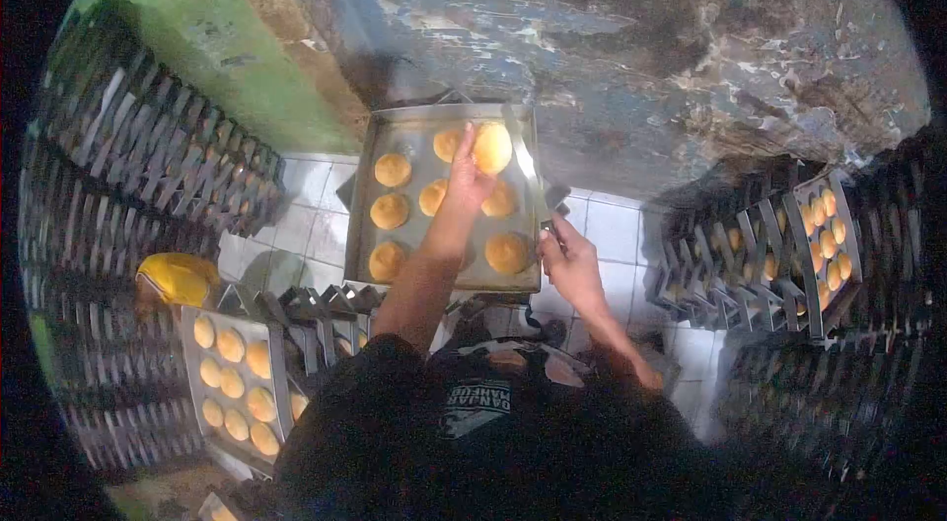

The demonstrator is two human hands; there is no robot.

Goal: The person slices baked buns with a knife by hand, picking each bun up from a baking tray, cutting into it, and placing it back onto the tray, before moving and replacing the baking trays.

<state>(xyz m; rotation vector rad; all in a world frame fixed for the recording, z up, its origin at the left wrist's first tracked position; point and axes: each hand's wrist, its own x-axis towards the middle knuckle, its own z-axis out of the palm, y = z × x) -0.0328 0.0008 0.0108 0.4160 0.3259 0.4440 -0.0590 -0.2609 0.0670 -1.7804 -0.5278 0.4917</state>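
Observation:
A metal tray [414, 166] with several round golden buns lies before me. Over its upper right part my left hand [472, 181] grips a pale yellow bun [491, 148], thumb up along its left side. Near that hand, one bun [496, 198] rests on the tray just to the right. Beside the tray's lower right edge is my right hand [570, 260], its fingers curled round something dark and small that I cannot make out.
On the left, a tray [240, 383] of buns tops a stack beside a yellow object [180, 277]. At the right, another bun tray [824, 245] leans on a stack. Stacked trays [148, 156] line the left side. A stained wall [641, 47] rises ahead above white floor tiles [607, 230].

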